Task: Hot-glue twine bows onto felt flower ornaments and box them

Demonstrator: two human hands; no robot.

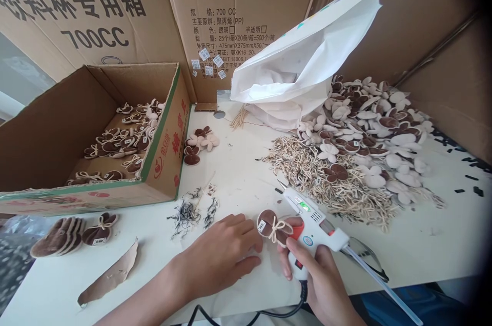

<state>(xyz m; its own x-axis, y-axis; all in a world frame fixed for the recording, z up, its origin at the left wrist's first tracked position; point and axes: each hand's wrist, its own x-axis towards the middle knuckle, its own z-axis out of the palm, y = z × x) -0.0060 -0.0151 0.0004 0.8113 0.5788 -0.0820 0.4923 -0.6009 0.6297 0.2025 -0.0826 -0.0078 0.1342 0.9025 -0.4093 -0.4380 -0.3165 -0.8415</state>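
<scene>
My right hand (321, 277) is wrapped around a white hot glue gun (307, 213), its nozzle pointing up and left and a clear glue stick (384, 285) sticking out behind. Its thumb and a finger also touch a brown, double-lobed plush piece (273, 228) with a cream cord bow and a small white label. Close by on the left, my left hand (230, 249) has loosely bent fingers, the thumb apart from them. Nothing shows in it, and its fingertips are beside the piece's edge. Several similar pieces without bows (198, 146) lie further back.
At left a cardboard box (163, 146) contains several bowed pieces. Cream cord bows (307, 172) and plush pieces (369, 121) are heaped at right, beside a white bag (292, 69). Black thread scraps (186, 216), a torn strip (111, 274) and glasses (369, 257) lie nearer. Large cartons (230, 8) stand behind.
</scene>
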